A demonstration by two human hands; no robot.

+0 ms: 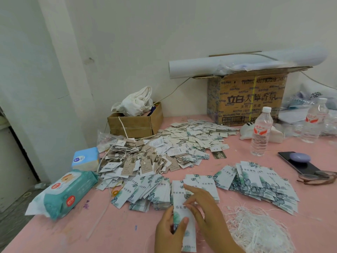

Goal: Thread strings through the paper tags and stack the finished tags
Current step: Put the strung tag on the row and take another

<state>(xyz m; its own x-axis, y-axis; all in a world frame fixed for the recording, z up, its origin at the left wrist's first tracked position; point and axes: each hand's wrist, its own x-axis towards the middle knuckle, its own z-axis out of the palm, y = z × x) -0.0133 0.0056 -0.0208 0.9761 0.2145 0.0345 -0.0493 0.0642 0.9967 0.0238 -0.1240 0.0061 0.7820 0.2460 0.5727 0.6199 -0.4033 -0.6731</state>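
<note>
My left hand (170,230) grips a long white paper tag (187,232) with a teal leaf print, held upright near the table's front edge. My right hand (199,203) pinches something small and pale at the tag's upper end; it looks like a string end, but I cannot tell for sure. A tangle of white strings (255,229) lies just right of my hands. Fanned rows of the same leaf-print tags (145,190) spread behind my hands, with another fanned pile (259,183) to the right. A heap of strung brown and white tags (138,161) lies further back.
On the pink table (116,229) stand a wet-wipe pack (69,194), a blue tissue pack (85,158), a small cardboard box (135,123), a big printed carton (248,99), two water bottles (260,132), a phone (300,165) and glasses (317,177).
</note>
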